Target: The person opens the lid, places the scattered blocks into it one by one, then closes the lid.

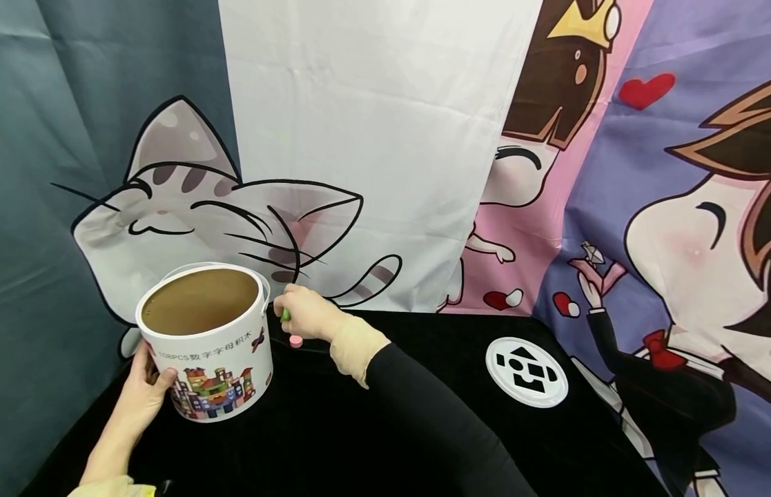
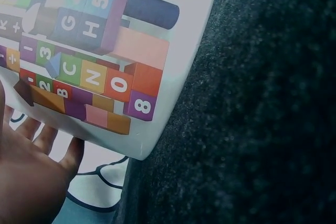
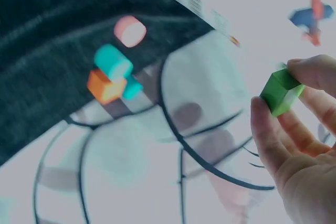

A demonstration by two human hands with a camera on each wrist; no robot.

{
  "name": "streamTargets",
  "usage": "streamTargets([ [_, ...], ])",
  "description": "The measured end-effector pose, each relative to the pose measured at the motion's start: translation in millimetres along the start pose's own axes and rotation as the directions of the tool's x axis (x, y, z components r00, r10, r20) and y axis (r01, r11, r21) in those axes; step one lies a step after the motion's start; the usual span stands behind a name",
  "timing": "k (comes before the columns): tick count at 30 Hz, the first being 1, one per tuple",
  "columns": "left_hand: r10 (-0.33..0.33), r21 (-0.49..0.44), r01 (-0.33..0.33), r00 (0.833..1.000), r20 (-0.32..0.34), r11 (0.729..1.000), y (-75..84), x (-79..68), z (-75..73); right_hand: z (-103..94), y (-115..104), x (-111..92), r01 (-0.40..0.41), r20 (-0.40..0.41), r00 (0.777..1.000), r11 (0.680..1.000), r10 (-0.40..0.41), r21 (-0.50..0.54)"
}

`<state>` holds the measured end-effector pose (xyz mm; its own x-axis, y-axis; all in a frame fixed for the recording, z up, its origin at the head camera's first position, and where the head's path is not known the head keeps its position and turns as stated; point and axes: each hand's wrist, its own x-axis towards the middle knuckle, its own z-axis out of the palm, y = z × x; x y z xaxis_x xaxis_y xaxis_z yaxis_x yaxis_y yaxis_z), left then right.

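A white bucket [image 1: 232, 352] printed with colourful blocks stands at the left of the black table, its top uncovered. My left hand [image 1: 139, 390] holds its left side, thumb on the front wall; in the left wrist view that hand [image 2: 37, 171] shows beside the bucket's printed wall [image 2: 142, 142]. Just right of the bucket, my right hand [image 1: 310, 312] pinches a green block [image 3: 282, 93] between thumb and fingers, outside the rim. A pink cylinder [image 1: 295, 341] lies below this hand. In the right wrist view a teal cylinder [image 3: 113, 62] sits against an orange cube [image 3: 105, 86].
A white round lid [image 1: 506, 379] with shaped cutouts lies on the right of the black tabletop [image 1: 422, 359]. Behind the table hangs a cloth backdrop [image 1: 373, 103] with a cartoon cat and figures. Another small teal piece [image 3: 132, 88] lies beside the orange cube.
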<state>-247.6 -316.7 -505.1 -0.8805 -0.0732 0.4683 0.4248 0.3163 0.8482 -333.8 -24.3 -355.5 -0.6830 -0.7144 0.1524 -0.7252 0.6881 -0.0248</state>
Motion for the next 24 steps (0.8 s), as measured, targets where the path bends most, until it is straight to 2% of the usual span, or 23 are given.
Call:
streamTargets([
  [6,0.005,-0.002,-0.005,1.000,-0.001,1.000,2.2,-0.2,0.2,-36.5,-10,0,0.068,-0.012,0.998,0.997,-0.069,-0.035],
  [11,0.013,-0.012,-0.013,1.000,0.000,1.000,2.3,0.3,-1.9,-52.4,-26,10,0.127,-0.071,0.989,0.992,-0.128,-0.029],
  [13,0.012,-0.006,-0.013,1.000,-0.002,1.000,1.8,0.7,-2.9,-53.9,-34,18,0.142,-0.096,0.985,0.989,-0.144,-0.025],
  [16,0.011,-0.003,-0.011,1.000,-0.002,1.000,1.2,2.9,-2.5,-52.1,-46,30,0.119,-0.104,0.987,0.993,-0.119,-0.005],
  [24,0.008,-0.022,-0.008,1.000,-0.007,1.000,2.8,1.8,0.6,-31.0,-63,52,0.057,-0.089,0.995,0.992,-0.047,0.109],
])
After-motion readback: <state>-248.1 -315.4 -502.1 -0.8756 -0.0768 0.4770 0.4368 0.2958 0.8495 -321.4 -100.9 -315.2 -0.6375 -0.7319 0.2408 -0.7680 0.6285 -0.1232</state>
